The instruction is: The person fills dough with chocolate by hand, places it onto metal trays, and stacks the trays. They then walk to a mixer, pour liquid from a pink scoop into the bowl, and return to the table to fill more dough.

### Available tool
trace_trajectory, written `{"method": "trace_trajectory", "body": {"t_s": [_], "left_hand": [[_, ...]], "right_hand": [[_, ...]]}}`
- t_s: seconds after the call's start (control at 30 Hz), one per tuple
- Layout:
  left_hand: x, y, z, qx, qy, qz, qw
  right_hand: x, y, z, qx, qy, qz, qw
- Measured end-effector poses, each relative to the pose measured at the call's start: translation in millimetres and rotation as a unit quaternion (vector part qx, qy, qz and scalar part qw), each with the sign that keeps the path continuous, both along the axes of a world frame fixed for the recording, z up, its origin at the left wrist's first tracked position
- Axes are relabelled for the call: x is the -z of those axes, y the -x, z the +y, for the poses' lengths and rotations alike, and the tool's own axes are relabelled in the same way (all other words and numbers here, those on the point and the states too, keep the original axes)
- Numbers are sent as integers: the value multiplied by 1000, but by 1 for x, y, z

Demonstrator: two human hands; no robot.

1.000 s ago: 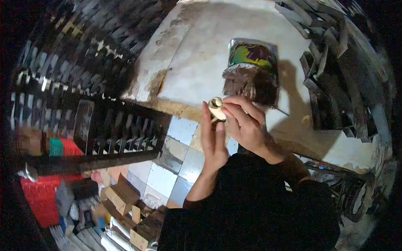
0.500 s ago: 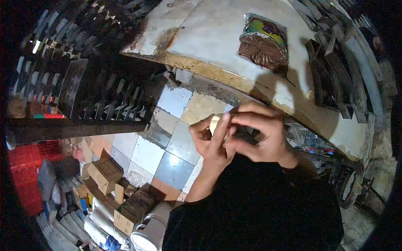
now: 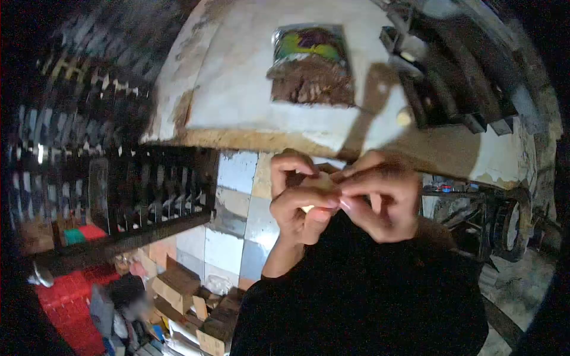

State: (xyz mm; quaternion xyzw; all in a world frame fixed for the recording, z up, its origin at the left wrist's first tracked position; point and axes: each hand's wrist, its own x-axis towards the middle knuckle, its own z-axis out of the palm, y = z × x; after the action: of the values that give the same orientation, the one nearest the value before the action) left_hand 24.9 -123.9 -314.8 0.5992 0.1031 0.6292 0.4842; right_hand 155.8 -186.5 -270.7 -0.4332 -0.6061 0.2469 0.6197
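Note:
My left hand (image 3: 292, 207) is curled around a small cream-coloured lump (image 3: 320, 181) that looks like dough. Most of that lump is covered by the fingers. Meeting it from the other side, my right hand (image 3: 386, 196) has thumb and fingertips pinched together at the lump's edge. Beyond both hands, on the pale worktop, lies an opened plastic bag (image 3: 314, 44) with a mass of brown paste (image 3: 312, 83) at its mouth. A small pale ball (image 3: 404, 117) rests on the worktop, to the right of the bag.
Dark long metal trays (image 3: 457, 74) stand at the worktop's right side. A worn front edge (image 3: 237, 139) borders the worktop. Dark racks (image 3: 148, 190) fill the left, above a red crate (image 3: 71, 302) and cardboard boxes (image 3: 176, 288). A wheel-like part (image 3: 510, 228) is at right.
The view has swung, so the worktop and bag sit further left. My left fingers have shifted around the lump, and my right fingertips have closed into a pinch at its edge.

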Motion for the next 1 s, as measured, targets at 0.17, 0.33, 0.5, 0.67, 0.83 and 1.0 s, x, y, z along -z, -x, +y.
{"method": "trace_trajectory", "body": {"t_s": [0.17,0.33,0.5,0.67,0.83,1.0], "left_hand": [[-21,-123,0,-66,-28,-33,997],[-60,-220,21,139,-104,54,983],[-46,-278,9,62,-19,92,994],[-7,-316,-34,236,37,256,937],[-63,-347,-20,410,-111,175,888],[-75,-356,2,446,-67,144,881]], "right_hand": [[-3,-95,-9,114,-190,-127,967],[-10,-194,-30,33,-27,-78,996],[-50,-248,-46,179,-6,-288,941],[-93,-275,-59,110,-30,-531,840],[-106,-382,-92,-94,94,-403,906],[-176,-440,-19,230,187,-235,926]]}}
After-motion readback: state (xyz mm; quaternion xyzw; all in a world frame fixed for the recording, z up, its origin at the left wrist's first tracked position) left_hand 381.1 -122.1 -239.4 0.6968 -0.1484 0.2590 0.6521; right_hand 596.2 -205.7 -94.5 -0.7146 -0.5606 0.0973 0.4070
